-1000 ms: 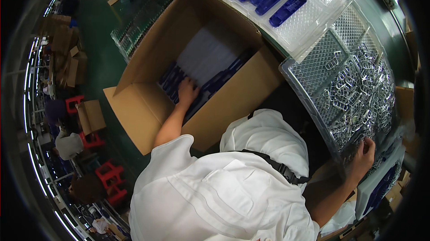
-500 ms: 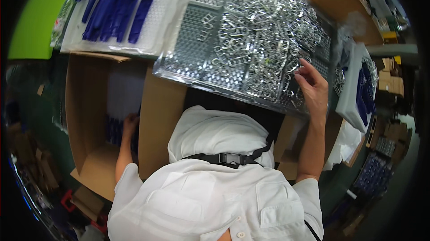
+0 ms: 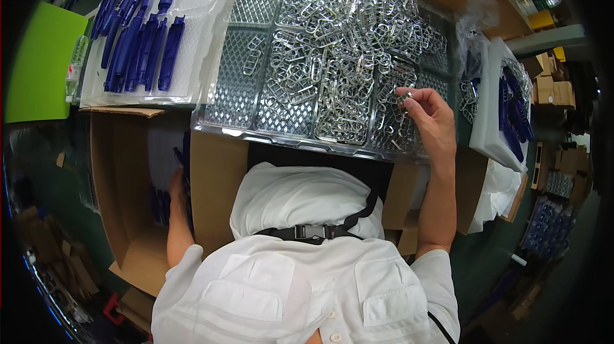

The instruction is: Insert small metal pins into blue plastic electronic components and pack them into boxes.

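My right hand (image 3: 435, 117) is over the near right part of a clear compartment tray (image 3: 236, 98). Thumb and forefinger pinch a small shiny metal buckle (image 3: 408, 95). Beneath and around it lie heaps of similar wire-like metal buckles (image 3: 345, 75). Down in an open cardboard box (image 3: 220, 184) at the left, my left hand (image 3: 176, 184) is closed around a long blue plastic piece (image 3: 185, 155); its fingertips are partly hidden. More blue pieces (image 3: 160, 206) stand low in that box, beside a white sheet.
A white tray (image 3: 185, 82) with several blue plastic pieces lies at the far left, next to a plastic bottle (image 3: 75, 69) and a green board (image 3: 41, 62). At right a white foam tray (image 3: 486, 101) holds blue pieces and metal parts. Cardboard boxes (image 3: 556, 91) stand behind it.
My right hand has gone from hovering with fingers parted to pinching a metal buckle. The left hand has shifted within the box, and a blue piece now rises at its fingers. The view has turned slightly.
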The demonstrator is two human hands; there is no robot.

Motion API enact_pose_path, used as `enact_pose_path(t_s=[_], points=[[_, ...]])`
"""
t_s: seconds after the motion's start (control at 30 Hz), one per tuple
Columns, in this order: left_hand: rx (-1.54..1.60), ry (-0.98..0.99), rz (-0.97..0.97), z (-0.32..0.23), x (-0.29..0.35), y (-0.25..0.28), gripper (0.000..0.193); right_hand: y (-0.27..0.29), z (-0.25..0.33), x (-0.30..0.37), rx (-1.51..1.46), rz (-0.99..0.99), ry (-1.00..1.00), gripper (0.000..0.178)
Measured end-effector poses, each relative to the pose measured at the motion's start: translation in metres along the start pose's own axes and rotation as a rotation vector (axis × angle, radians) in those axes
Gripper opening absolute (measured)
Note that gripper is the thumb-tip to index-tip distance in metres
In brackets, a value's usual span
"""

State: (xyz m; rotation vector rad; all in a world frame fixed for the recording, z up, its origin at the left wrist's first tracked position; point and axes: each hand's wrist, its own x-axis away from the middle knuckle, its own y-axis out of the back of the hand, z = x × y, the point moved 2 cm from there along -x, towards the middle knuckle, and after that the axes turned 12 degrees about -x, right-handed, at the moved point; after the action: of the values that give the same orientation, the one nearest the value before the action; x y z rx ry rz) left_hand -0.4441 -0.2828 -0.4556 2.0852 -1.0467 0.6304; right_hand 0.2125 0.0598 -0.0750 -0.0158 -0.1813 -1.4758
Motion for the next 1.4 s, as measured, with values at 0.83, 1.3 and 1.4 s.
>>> enact_pose_path(t_s=[0.83,1.3,1.4], points=[[0.460,-0.529,0.749,-0.341,0.320,-0.151,0.043,-0.006,0.033,0.038,-0.031,-0.088,0.147,0.022],[0.047,-0.593,1.120,-0.367,0.375,-0.289,0.043,-0.054,0.090,0.091,0.295,0.035,0.605,0.025],[0.035,-0.609,1.115,-0.366,0.378,-0.291,0.042,-0.055,0.082,0.088,0.443,0.007,0.629,0.021]])
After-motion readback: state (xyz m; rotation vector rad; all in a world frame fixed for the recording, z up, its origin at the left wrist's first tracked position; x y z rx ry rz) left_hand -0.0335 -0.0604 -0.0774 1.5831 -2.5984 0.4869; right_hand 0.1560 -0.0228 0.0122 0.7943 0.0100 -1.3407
